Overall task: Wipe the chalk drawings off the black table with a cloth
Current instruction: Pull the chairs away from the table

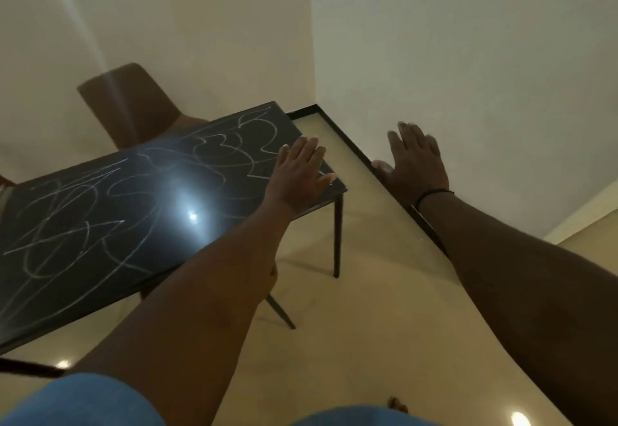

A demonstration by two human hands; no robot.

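The black table [187, 221] fills the left of the view, its glossy top covered with white chalk drawings [77, 221] of loops and lines. My left hand [299, 173] is stretched out flat over the table's right corner, fingers apart and holding nothing. My right hand [416, 161] is held out over the floor to the right of the table, near the wall, with fingers spread and empty; a dark band circles its wrist. No cloth is in view.
A brown chair [130, 107] stands behind the table against the far wall. A second chair's legs [281, 308] show under the table's near side. Cream floor [361, 291] lies to the right, bounded by a wall with a black skirting [351, 144].
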